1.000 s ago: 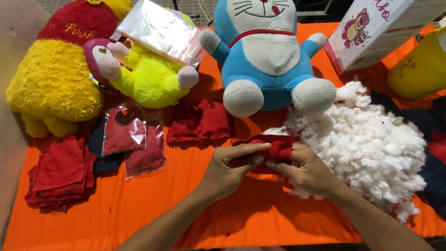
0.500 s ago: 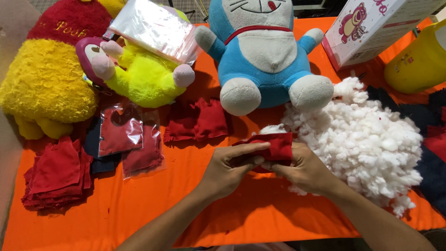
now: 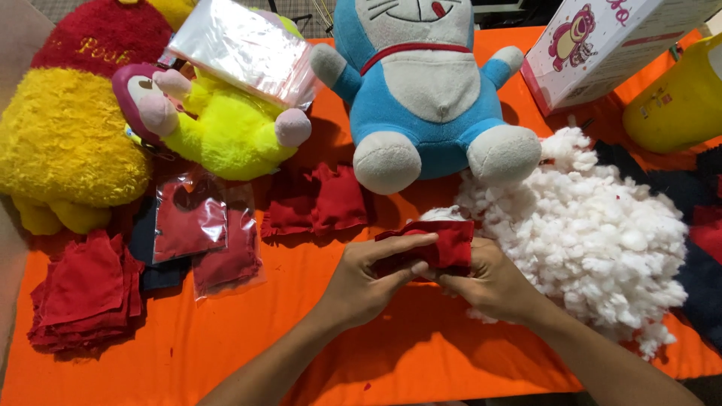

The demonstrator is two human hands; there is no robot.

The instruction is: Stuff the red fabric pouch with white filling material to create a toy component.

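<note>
Both hands clamp one red fabric pouch.
Left hand (image 3: 368,278) and right hand (image 3: 489,286) pinch the red pouch (image 3: 440,244) between them above the orange worktop (image 3: 226,338), beside white stuffing (image 3: 594,233), possibly some inside.

We see a small red cloth pouch (image 3: 444,246), soft and crumpled, held up just beside the white stuffing pile (image 3: 594,233).

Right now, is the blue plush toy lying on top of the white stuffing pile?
No, the blue plush toy sits on the orange cloth beside the white stuffing pile.
</note>
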